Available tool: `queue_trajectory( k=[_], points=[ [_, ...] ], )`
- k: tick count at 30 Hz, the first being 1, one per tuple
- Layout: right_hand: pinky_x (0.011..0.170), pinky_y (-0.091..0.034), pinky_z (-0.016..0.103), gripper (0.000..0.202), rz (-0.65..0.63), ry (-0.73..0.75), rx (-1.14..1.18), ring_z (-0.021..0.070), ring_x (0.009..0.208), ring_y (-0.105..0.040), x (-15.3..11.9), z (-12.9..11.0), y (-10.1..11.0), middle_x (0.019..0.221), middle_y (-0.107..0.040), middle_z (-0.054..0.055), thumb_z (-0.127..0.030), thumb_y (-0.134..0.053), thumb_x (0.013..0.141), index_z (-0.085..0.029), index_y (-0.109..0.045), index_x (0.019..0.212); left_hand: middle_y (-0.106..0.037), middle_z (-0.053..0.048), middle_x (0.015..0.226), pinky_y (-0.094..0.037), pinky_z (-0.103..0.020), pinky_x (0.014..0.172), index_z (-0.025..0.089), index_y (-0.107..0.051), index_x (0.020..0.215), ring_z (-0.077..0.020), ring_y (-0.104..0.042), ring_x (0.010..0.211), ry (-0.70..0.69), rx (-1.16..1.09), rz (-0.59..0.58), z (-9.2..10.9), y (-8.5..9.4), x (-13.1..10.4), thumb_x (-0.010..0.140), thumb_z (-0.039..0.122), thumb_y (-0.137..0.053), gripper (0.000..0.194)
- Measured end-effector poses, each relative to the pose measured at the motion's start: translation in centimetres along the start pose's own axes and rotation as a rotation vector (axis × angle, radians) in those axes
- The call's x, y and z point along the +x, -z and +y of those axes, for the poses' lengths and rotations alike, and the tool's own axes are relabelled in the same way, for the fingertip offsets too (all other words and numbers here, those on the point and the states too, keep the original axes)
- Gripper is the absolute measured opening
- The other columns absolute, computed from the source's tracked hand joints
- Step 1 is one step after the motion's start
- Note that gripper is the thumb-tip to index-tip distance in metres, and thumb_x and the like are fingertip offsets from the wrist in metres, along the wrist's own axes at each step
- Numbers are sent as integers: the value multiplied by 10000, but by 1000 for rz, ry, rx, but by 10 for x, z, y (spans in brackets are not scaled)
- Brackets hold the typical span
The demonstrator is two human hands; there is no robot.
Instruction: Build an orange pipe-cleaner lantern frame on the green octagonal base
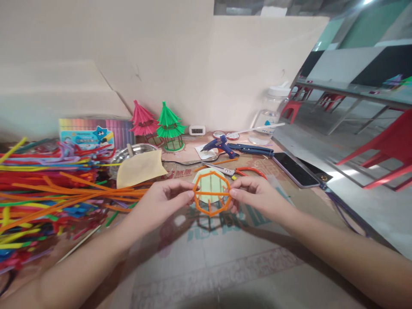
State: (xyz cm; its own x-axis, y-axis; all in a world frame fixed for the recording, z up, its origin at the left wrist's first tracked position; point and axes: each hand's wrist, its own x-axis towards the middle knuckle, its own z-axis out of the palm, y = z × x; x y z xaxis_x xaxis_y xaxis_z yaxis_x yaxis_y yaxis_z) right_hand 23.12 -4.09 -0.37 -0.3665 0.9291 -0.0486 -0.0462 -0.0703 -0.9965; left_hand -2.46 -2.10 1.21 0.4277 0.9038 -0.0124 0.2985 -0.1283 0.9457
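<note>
Between my hands is an orange pipe-cleaner frame point(212, 194), roughly an octagon with a bar across its middle and a pale green round base behind it. My left hand point(169, 198) pinches its left side between thumb and fingers. On the opposite side, my right hand point(249, 193) grips the edge the same way, its lower fingers partly hidden behind the frame. Both hold it just above the printed plastic sheet on the table. Just beyond the frame lie orange-handled scissors point(249, 171).
Loose pipe cleaners point(64, 191) pile up at left, beside a metal bowl point(138, 149) and yellowish paper point(141, 169). Pink point(143, 120) and green point(169, 122) tree-roofed models stand behind. A blue glue gun point(220, 146), phone point(295, 169) and water bottle point(268, 116) are at back right.
</note>
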Motion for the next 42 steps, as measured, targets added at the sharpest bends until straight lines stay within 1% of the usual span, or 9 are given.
queue_trajectory(
  k=[4, 10, 17, 23, 29, 31, 35, 39, 42],
  points=[
    [561, -569, 259, 296, -32, -5, 31, 129, 559, -686, 0, 0, 1, 658, -739, 13, -453, -764, 777, -179, -655, 762, -768, -31, 928, -556, -299, 755, 204, -743, 931, -187, -695, 820, 2, 14, 14, 2, 0, 0, 836, 347, -665, 189],
    [581, -557, 269, 392, -70, 55, 88, 138, 587, -685, 4, 7, 5, 677, -733, 38, -546, -675, 840, -157, -694, 793, -772, -45, 906, -550, -281, 696, 186, -751, 924, -171, -680, 755, 41, -12, 55, 5, -1, 1, 804, 365, -680, 227],
    [577, -545, 260, 374, -54, 39, 25, 125, 577, -660, 6, 7, 4, 666, -716, 30, -527, -710, 816, -158, -706, 756, -772, -54, 969, -554, -284, 728, 199, -768, 1016, -173, -681, 809, 82, -86, 43, 6, -2, 3, 814, 363, -680, 274],
    [559, -531, 254, 388, -69, 33, 97, 132, 578, -661, 6, 9, 3, 683, -724, 47, -534, -695, 829, -152, -691, 762, -730, -27, 788, -511, -248, 629, 198, -774, 1034, -126, -599, 645, 72, -74, 46, 1, 1, 4, 824, 407, -684, 309],
    [506, -498, 281, 511, 21, -4, 197, 166, 521, -648, 15, 21, 9, 600, -694, 33, -691, -503, 871, -204, -651, 823, -707, -32, 773, -482, -237, 597, 170, -755, 958, -135, -600, 651, 82, -25, 36, -8, 1, 9, 844, 474, -651, 341],
    [496, -474, 268, 511, 78, 13, 159, 150, 511, -621, 19, 25, 15, 612, -687, 27, -698, -527, 852, -205, -658, 842, -701, -36, 764, -487, -244, 597, 160, -733, 905, -141, -606, 645, 88, -23, 58, -10, 1, 11, 843, 508, -636, 367],
    [491, -423, 232, 463, 268, 105, 93, 104, 507, -549, 28, 30, 32, 621, -651, 5, -640, -631, 821, -179, -638, 790, -705, -47, 807, -513, -268, 663, 161, -686, 983, -175, -646, 733, 33, 41, 122, -21, 2, 16, 865, 562, -585, 430],
    [466, -376, 207, 430, 436, 207, 99, 75, 479, -484, 34, 24, 51, 571, -586, -31, -585, -740, 744, -176, -610, 723, -713, -54, 885, -513, -280, 755, 165, -674, 927, -196, -655, 838, -47, 190, 140, -32, -2, 16, 922, 512, -528, 377],
    [484, -401, 208, 397, 476, 238, 106, 72, 502, -496, 38, 19, 63, 617, -599, -35, -540, -784, 704, -180, -627, 760, -727, -77, 985, -508, -303, 810, 159, -680, 978, -216, -656, 905, -115, 249, 123, -37, -7, 14, 935, 468, -515, 353]
  ],
)
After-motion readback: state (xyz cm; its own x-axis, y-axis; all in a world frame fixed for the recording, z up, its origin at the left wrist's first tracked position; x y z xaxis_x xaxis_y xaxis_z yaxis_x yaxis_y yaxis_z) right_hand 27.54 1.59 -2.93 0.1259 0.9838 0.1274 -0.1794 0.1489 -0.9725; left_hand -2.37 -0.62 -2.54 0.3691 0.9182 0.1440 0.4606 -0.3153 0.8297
